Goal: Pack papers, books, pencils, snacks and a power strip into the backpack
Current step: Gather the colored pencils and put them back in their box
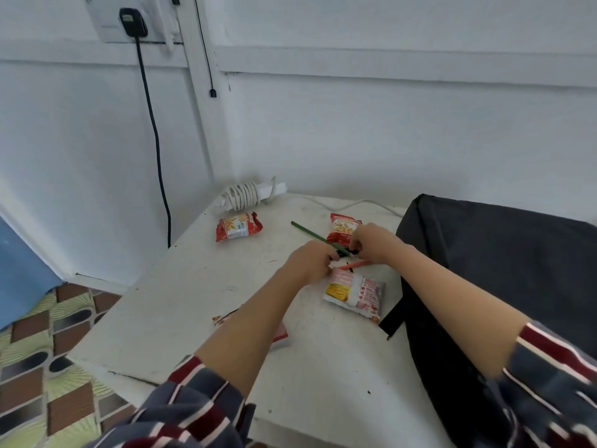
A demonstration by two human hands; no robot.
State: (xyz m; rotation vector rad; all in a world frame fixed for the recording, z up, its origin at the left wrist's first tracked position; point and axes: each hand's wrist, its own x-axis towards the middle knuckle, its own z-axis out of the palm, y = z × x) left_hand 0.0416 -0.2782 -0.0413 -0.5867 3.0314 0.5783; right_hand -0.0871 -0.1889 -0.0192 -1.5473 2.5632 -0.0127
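We found both hands meeting mid-frame over the white desk (pixel 193 286). The right hand (pixel 371 240) had its fingers (pixel 355 246) curled tight, pinching the lower end of the green pencil (pixel 310 234), which slanted up and to the left. The left hand (pixel 311 260) lay curled against that same end; whether it truly gripped, we could not tell. An orange pencil (pixel 357 264) lay on the desk just below the hands.

We judged the step to be gathering the pencils. To do it well, we would square their ends, draw the orange one in, then pass the bundle to one hand, freeing the other for the dark backpack (pixel 484 270) at the right of the frame, whose opening we could not see.

Snack packets (pixel 238 226) lay scattered around the hands. A white power strip (pixel 248 194), cord wound round it, sat at the desk's far corner. Upper left, a black plug (pixel 132 22) sat in a wall socket, its cable hanging. Patterned floor (pixel 48 350) filled the lower left.
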